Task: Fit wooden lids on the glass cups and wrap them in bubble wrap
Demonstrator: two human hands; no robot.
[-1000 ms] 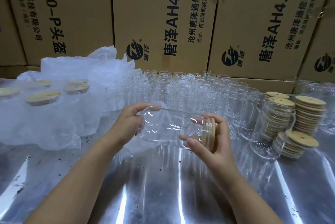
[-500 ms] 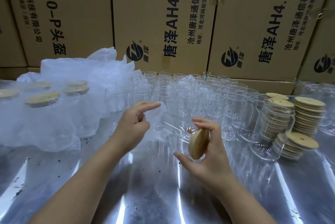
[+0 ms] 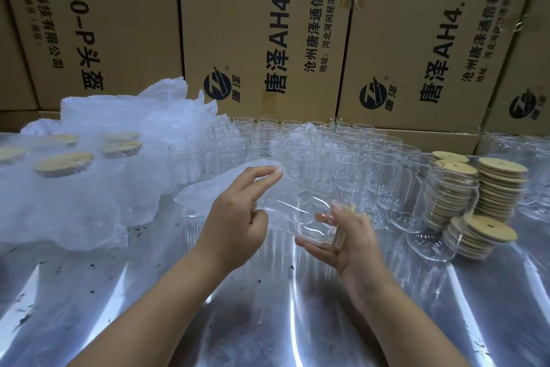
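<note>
My right hand (image 3: 351, 238) grips a clear glass cup (image 3: 294, 212) lying on its side above the table, fingers and thumb round its end with the wooden lid (image 3: 341, 231). My left hand (image 3: 238, 212) is off the cup. Its index finger and thumb pinch the raised edge of a bubble wrap sheet (image 3: 208, 191) at the cup's far left side. Several rows of open glass cups (image 3: 312, 146) stand behind. Stacks of wooden lids (image 3: 500, 188) sit at the right, some of them inside a glass (image 3: 446, 200).
Lidded cups wrapped in bubble wrap (image 3: 65, 164) lie in a heap at the left. Printed cardboard boxes (image 3: 268, 39) form a wall behind the table. The shiny metal table (image 3: 268, 307) reflects light near me.
My left hand let go of the cup's base and took the bubble wrap edge. My right hand turned the cup by its lid end and lowered it slightly.
</note>
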